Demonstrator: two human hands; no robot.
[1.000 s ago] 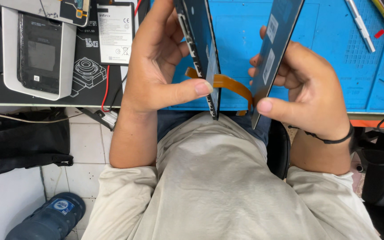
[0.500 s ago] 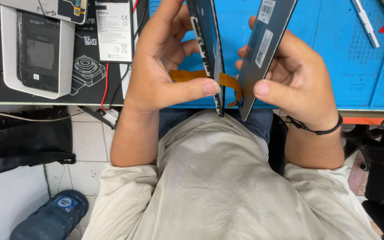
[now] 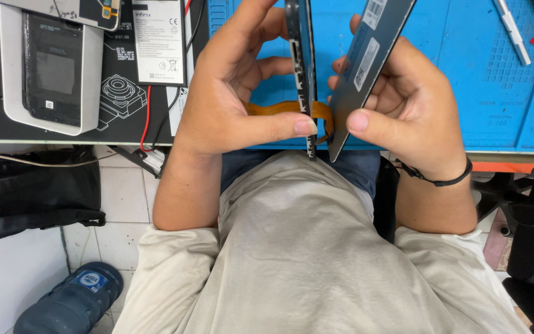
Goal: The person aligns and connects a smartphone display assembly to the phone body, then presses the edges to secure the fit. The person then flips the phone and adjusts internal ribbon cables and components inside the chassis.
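My left hand (image 3: 236, 93) grips a phone body (image 3: 301, 62) held edge-on and upright, thumb pressed against its lower edge. My right hand (image 3: 409, 105) holds a dark screen panel (image 3: 366, 62) tilted to the right, thumb on its lower corner. An orange flex cable (image 3: 267, 110) runs between the two parts near their lower ends. Both are held above the front edge of a blue work mat (image 3: 477, 80), over my lap. A black band circles my right wrist.
On the left lie a white tray with a dark phone (image 3: 50, 68), a flat battery (image 3: 159, 40) with red wires, and a black mat. A metal tool (image 3: 513, 31) rests on the blue mat. Below are a black bag (image 3: 26, 192) and a water jug (image 3: 69, 303).
Both hands have brought the two phone parts closer together at their lower ends, and the thumbs now nearly meet. The orange cable is more folded between them.
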